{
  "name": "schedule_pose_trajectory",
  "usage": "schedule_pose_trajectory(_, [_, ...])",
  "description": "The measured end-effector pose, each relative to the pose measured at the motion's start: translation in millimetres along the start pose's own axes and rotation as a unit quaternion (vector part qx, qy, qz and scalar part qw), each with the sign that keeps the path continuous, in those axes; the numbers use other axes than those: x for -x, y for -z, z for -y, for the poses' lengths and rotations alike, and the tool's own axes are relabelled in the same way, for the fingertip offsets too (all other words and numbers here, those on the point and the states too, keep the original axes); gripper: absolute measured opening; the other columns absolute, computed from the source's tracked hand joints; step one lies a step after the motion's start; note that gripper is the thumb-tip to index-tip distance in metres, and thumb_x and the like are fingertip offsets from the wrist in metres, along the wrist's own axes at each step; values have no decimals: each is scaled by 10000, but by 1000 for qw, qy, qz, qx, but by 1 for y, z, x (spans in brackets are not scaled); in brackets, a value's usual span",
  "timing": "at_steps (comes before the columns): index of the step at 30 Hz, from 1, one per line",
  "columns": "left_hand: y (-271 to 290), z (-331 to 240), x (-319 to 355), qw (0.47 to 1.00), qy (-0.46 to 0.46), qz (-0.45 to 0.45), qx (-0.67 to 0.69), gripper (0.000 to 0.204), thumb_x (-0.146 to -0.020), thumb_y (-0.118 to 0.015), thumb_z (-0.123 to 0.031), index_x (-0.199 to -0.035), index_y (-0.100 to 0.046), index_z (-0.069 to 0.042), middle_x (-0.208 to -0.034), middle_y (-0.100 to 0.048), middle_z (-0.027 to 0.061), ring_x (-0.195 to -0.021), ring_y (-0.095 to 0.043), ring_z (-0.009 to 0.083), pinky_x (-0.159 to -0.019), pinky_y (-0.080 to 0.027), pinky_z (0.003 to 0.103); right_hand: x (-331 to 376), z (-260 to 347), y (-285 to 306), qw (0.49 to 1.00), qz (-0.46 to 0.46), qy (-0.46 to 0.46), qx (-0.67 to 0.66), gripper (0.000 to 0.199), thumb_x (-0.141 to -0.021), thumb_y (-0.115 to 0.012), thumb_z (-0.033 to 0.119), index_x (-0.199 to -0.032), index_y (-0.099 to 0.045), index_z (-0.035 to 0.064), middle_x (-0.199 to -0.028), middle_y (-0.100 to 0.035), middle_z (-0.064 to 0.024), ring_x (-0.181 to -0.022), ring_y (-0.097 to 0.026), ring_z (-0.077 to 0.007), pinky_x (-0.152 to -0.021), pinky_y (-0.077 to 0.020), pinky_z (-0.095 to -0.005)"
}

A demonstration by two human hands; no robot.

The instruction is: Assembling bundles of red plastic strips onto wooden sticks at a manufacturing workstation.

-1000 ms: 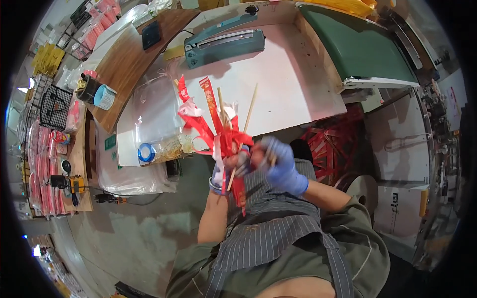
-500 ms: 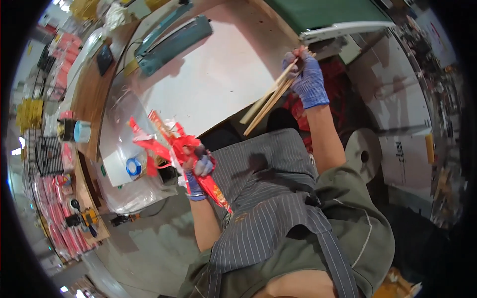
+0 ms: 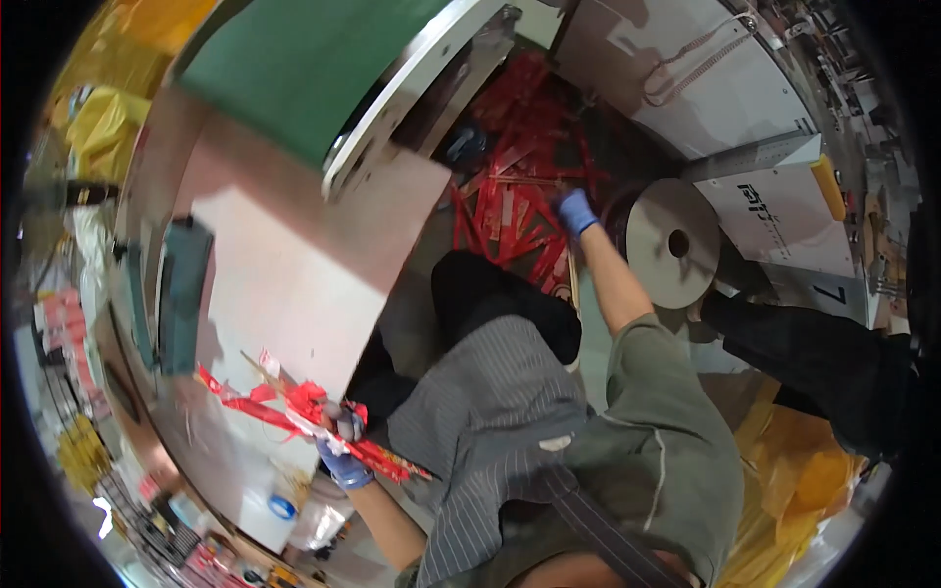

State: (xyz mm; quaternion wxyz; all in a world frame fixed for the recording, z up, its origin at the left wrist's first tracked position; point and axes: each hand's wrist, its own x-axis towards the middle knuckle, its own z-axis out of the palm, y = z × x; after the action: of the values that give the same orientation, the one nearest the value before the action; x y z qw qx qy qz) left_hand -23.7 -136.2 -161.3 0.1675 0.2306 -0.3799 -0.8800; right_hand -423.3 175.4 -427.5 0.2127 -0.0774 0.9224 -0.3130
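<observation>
My left hand (image 3: 345,446), in a blue-grey glove, is closed round a bunch of torn red paper wrappers (image 3: 304,404); a thin wooden stick pokes out of its upper end. The bunch is above the near edge of the white tabletop (image 3: 294,284). Low on the right, my gloved right hand (image 3: 575,210) reaches down to a heap of red wrappers and strips (image 3: 510,218). Its fingers are blurred against the heap, so its grip is unclear. A pale thin stick (image 3: 524,180) lies beside the fingers; whether they hold it does not show.
A green conveyor belt (image 3: 304,69) with a white metal edge runs above the table. A teal metal device (image 3: 183,294) stands on the table's left side. Right of my arm are a large grey roll (image 3: 674,243), a white carton (image 3: 774,211) and a dark-trousered leg (image 3: 814,363).
My right hand, which held several bare wooden chopsticks, has gone down to the red heap as the view turned right. My left hand still grips the red wrappers.
</observation>
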Motion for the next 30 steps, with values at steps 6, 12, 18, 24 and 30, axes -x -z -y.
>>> schedule_pose_trajectory(6, [19, 15, -27, 994, 101, 24, -12, 207, -878, -364, -254, -910, -471, -80, -527, -367, -14, -364, -268, 82, -410, -290, 234, -15, 5, -121, 969, 118, -213, 31, 517, -681, -603, 339, -1062, -461, 20, -1019, -533, -199, -960, -515, -310, -833, -394, -390])
schedule_pose_trajectory(12, [-10, 8, -29, 970, 166, -156, -85, 246, -830, -478, -267, -807, -449, -24, -543, -388, 14, -441, -353, 116, -425, -289, 235, -63, -18, -122, 893, -63, -445, -30, 496, -683, -603, 275, -1071, -440, 12, -1019, -526, -232, -971, -508, -349, -818, -410, -418])
schedule_pose_trajectory(18, [1, 22, -37, 957, 185, -201, -101, 260, -811, -504, -303, -766, -451, -52, -548, -405, 19, -450, -358, 131, -456, -301, 250, -89, -97, -113, 915, -15, -369, 165, 325, -753, -507, 203, -1027, -499, 28, -1042, -536, -177, -939, -535, -327, -777, -438, -414])
schedule_pose_trajectory(24, [0, 11, -28, 952, 203, -210, -95, 261, -809, -507, -308, -761, -453, -58, -550, -411, 19, -452, -361, 134, -462, -303, 253, -91, -82, -85, 940, 58, -241, 233, 190, -686, -549, 205, -822, -631, 100, -878, -591, -158, -858, -570, -295, -726, -468, -377])
schedule_pose_trajectory(30, [-2, 12, -21, 951, 234, -192, -62, 261, -806, -509, -314, -757, -455, -63, -552, -416, 20, -453, -364, 137, -468, -304, 256, -84, -88, -119, 951, 26, -292, 101, 281, -641, -610, 274, -838, -622, 74, -881, -592, -159, -839, -570, -317, -699, -465, -383])
